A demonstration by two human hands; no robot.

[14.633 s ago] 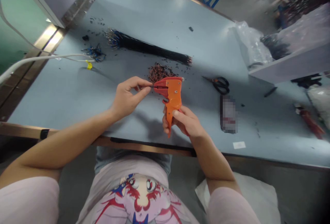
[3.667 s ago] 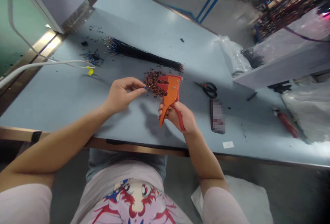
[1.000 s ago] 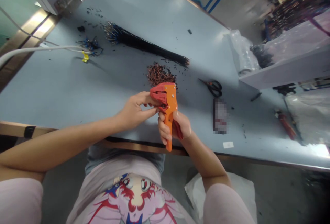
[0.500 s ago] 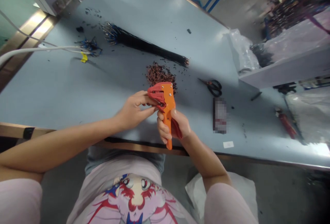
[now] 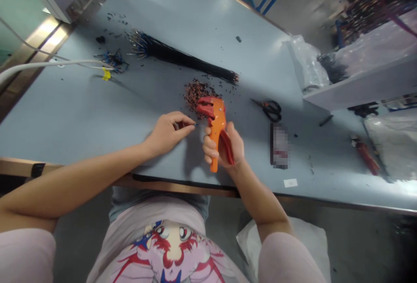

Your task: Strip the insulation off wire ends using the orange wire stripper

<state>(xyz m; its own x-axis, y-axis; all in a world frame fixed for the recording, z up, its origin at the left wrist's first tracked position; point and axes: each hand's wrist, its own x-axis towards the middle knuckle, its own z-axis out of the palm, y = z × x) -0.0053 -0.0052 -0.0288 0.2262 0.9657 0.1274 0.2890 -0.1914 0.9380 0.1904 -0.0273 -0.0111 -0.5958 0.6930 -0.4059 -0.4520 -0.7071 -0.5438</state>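
Observation:
My right hand (image 5: 224, 146) is shut around the red handles of an orange wire stripper (image 5: 215, 131), whose jaws point up and to the left. My left hand (image 5: 167, 133) sits just left of those jaws, with its thumb and fingertips pinched on a short wire (image 5: 195, 124) with a blue tip. The wire is small and mostly hidden by the fingers. Just beyond the stripper lies a reddish-brown heap of cut wire bits (image 5: 196, 94).
A long bundle of black wires (image 5: 182, 58) lies on the blue-grey workbench (image 5: 97, 109). Black-handled scissors (image 5: 272, 110), a pixelated object (image 5: 279, 146) and a red tool (image 5: 365, 157) lie to the right. A plastic bag (image 5: 308, 64) sits under a grey shelf (image 5: 358, 85).
The stripper has moved right and away from my left hand, and its jaws no longer hold the wire. My left hand has drawn back left with the blue-tipped wire pinched in it.

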